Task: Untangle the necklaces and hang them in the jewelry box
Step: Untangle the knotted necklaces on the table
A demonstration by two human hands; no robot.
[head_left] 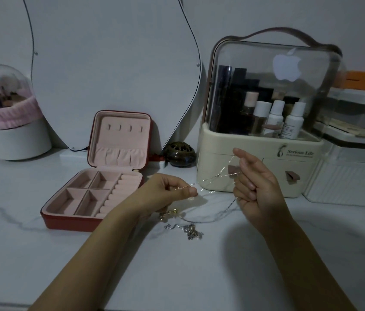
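From the head camera we cannot trace how the thin silver chain [216, 176] is knotted; its strands cross between our hands and blur against the marble-patterned table [42, 254]. Our left hand [168, 194] pinches the chain between thumb and forefinger, and our right hand [253, 178] holds it with curled fingers. A tangled heap of necklaces [183, 225] lies on the table below them. The red jewelry box [100, 173] stands open left of them, pink-lined, 4 hooks in its lid.
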